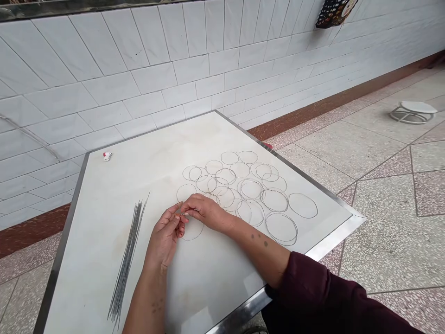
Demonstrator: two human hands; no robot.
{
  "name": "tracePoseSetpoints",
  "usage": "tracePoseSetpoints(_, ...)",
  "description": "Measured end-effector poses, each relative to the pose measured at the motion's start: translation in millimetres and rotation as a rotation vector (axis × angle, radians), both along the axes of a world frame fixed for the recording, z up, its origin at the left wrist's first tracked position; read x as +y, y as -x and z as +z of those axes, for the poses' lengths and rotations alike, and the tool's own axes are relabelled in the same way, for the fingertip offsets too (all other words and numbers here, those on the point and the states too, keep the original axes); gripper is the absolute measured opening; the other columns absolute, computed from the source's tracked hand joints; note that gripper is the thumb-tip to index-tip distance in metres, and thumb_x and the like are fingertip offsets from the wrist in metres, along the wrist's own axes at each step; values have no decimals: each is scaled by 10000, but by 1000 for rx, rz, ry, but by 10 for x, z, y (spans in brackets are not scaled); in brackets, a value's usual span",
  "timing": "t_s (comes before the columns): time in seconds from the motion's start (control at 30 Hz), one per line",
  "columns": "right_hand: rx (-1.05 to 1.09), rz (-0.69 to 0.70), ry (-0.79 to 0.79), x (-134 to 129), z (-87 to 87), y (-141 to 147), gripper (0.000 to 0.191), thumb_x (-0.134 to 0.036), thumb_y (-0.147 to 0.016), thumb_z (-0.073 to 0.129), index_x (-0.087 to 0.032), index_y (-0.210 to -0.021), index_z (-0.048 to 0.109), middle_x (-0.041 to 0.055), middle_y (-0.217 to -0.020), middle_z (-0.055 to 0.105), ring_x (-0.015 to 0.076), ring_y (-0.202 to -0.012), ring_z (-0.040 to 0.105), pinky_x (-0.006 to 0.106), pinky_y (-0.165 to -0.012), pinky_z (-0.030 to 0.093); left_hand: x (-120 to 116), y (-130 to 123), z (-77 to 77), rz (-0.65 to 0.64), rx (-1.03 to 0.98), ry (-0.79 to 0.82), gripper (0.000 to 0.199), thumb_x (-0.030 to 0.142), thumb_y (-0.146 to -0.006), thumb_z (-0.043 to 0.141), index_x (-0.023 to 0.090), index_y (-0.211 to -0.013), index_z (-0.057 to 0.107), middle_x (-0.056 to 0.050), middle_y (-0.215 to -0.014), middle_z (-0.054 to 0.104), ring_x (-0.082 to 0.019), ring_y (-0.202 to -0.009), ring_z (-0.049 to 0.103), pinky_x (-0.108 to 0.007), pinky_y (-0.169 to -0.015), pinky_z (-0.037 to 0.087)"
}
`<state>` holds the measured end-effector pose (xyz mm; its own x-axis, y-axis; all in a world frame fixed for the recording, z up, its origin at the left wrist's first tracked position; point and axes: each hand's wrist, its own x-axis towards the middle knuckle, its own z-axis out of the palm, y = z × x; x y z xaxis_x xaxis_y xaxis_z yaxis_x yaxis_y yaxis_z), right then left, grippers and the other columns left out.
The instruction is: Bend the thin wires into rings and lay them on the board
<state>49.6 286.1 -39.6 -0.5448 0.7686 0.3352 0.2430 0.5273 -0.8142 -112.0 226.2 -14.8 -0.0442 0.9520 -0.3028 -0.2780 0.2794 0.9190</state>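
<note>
My left hand (168,230) and my right hand (205,211) meet over the middle of the white table. Both pinch a thin wire ring (193,240), whose lower curve shows below my fingers. The wire ends sit between my fingertips, and the exact joint is too small to make out. Many finished-looking wire rings (281,228) lie flat and overlapping to the right of and beyond my hands. Left of my left forearm rests a long bundle of straight grey wires (128,262), with one wire sticking out at its far end.
The white table (93,232) has a metal edge and stands against a white tiled wall (156,88). A small red and white object (107,156) lies near its far left corner. A round stool (413,112) stands on the floor at right. A dark patterned bag (333,13) hangs on the wall.
</note>
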Motion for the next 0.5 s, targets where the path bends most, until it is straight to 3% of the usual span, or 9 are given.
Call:
tracePoseSetpoints(0.27,17,27,-46,5,-21,-12,161,-123,-937,549,-238,-940,663,11,-948,610,152,-956,573,272,-817,482,-8,-7,13,-9,65,-23,492,311,-785,743,155,-1237,623,-24,-753,649,-115,-601,463,-244,-549,375)
tracePoseSetpoints(0.5,7,55,-65,9,-22,-30,176,-128,-947,537,-235,-1023,655,12,-941,621,153,-937,579,270,-797,481,-16,-12,22,-18,116,-37,543,354,-783,739,157,-1267,595,-19,-741,658,-136,-627,525,-266,-587,429)
